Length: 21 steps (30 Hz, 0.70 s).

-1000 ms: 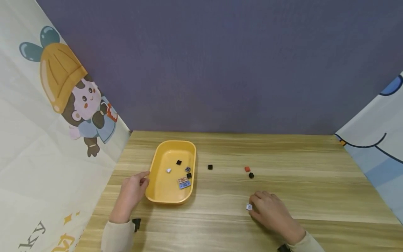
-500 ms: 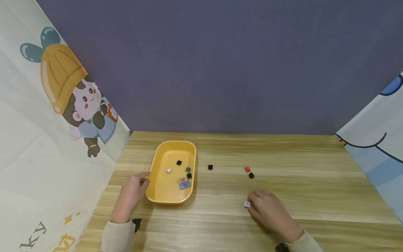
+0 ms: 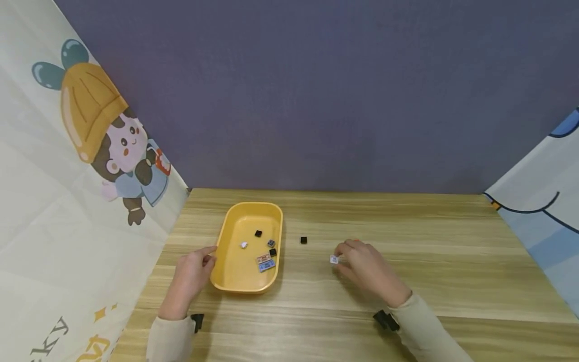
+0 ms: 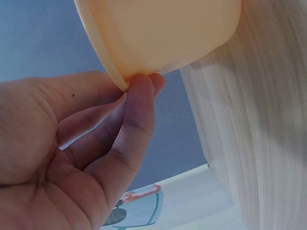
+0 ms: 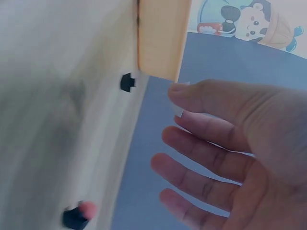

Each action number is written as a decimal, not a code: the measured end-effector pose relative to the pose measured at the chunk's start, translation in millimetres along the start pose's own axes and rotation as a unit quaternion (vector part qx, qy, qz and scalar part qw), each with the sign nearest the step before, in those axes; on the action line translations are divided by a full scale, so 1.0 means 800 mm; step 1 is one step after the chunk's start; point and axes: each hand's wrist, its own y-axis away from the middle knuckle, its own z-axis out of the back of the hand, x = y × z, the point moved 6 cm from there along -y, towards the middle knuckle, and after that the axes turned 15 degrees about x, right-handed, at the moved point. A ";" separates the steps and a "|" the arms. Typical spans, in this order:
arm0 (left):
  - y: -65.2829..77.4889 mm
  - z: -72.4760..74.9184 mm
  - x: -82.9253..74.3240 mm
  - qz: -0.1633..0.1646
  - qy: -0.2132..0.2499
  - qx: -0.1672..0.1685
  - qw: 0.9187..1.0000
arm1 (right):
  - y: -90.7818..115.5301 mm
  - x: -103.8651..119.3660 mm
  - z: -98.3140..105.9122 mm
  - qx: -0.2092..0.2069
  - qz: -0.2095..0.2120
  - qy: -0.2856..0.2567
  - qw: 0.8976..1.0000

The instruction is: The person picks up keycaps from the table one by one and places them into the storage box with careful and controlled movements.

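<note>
apparently mid-transfer: gripping the yellow tray (image 3: 237, 274) with left hand (image 3: 190, 277), pinching a small white piece (image 3: 333, 260) in right hand (image 3: 372, 271) over the table (image 3: 307, 327) (outside the tray); next, probably calling for a leftward carry and release inside; beyond, leaving a black piece (image 3: 303, 240) untouched.

On the white cloth with cartoon prints (image 3: 27, 211), slanted dark letters (image 3: 51, 336) read "ky", the end of a cut-off word; orange lettering (image 3: 93, 350) below is cropped and unclear. The small white square piece (image 3: 334, 260), and the flat blue rectangular piece (image 3: 267, 266) and flat pale-orange rectangular piece (image 3: 264, 259) in the yellow rounded plastic tray (image 3: 237, 280), bear marks too small to read.
</note>
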 end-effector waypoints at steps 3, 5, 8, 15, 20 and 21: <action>0.000 0.001 -0.001 -0.005 -0.002 -0.003 1.000 | -0.025 0.000 0.007 0.004 0.001 -0.023 1.000; 0.000 0.001 -0.001 -0.007 -0.003 -0.004 1.000 | -0.042 0.002 0.012 0.006 -0.002 -0.038 0.999; 0.000 0.001 -0.001 -0.008 -0.004 -0.004 1.000 | -0.067 0.007 0.020 0.010 -0.007 -0.050 0.999; -0.001 0.000 -0.002 -0.014 0.002 -0.001 1.000 | -0.122 0.025 0.030 0.036 -0.007 -0.054 0.998; 0.001 0.001 -0.002 -0.024 -0.004 -0.011 1.000 | -0.157 0.041 0.033 0.058 -0.008 -0.046 0.997; 0.001 0.001 -0.001 -0.026 -0.005 -0.013 1.000 | -0.163 0.045 0.034 0.062 -0.006 -0.049 0.997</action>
